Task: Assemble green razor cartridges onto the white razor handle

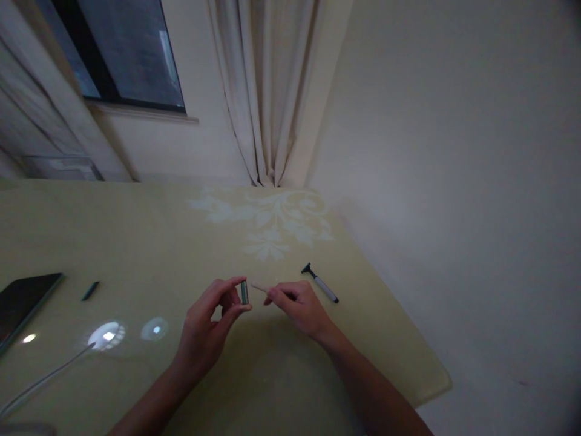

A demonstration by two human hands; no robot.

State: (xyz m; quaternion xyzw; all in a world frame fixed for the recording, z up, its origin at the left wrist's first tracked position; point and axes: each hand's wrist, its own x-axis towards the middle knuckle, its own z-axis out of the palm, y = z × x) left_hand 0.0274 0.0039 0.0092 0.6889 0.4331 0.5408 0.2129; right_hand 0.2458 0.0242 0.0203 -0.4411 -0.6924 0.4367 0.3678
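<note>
A small green and dark razor cartridge [244, 292] is pinched upright at its two ends between the thumb and a finger of my left hand [211, 324]. My right hand [297, 306] grips a thin pale stick [260, 287], whose tip points left at the cartridge with a small gap between them. Beyond and to the right of my right hand lies a razor [323, 286] with a grey handle and a dark green head. Another small dark green piece [90, 290] rests on the table at the left.
The pale green table [149, 242] has a white floral pattern near its far edge. A dark flat device [27, 300] lies at the far left, with a white cable [49, 376] nearer me. Curtains and a wall stand behind the table.
</note>
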